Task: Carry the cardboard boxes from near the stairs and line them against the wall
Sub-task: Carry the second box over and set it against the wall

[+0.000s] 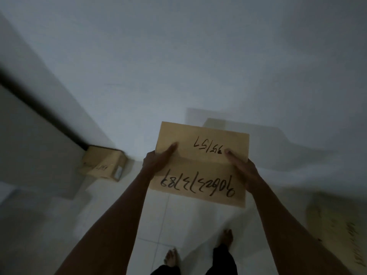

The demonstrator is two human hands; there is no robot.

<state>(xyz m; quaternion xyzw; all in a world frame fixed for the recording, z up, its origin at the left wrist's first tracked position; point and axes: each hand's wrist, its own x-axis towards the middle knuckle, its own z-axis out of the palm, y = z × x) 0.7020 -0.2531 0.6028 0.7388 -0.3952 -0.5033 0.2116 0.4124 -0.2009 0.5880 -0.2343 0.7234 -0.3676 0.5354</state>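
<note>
I hold a brown cardboard box (pixel 200 165) in front of me at waist height, with black handwritten numbers on its top and near face. My left hand (pixel 158 158) grips its left side with the thumb on top. My right hand (pixel 241 168) grips its right side, thumb also on top. A smaller cardboard box (pixel 104 163) sits on the floor to the left, in the corner against the wall (pixel 178 56). Another cardboard box (pixel 337 231) with writing shows dimly at the right edge.
White tiled floor (pixel 158 225) lies underfoot, with my bare feet (pixel 171 257) at the bottom. A dark strip (pixel 39 108) runs along the left wall down to the corner box. The scene is dim and blurred.
</note>
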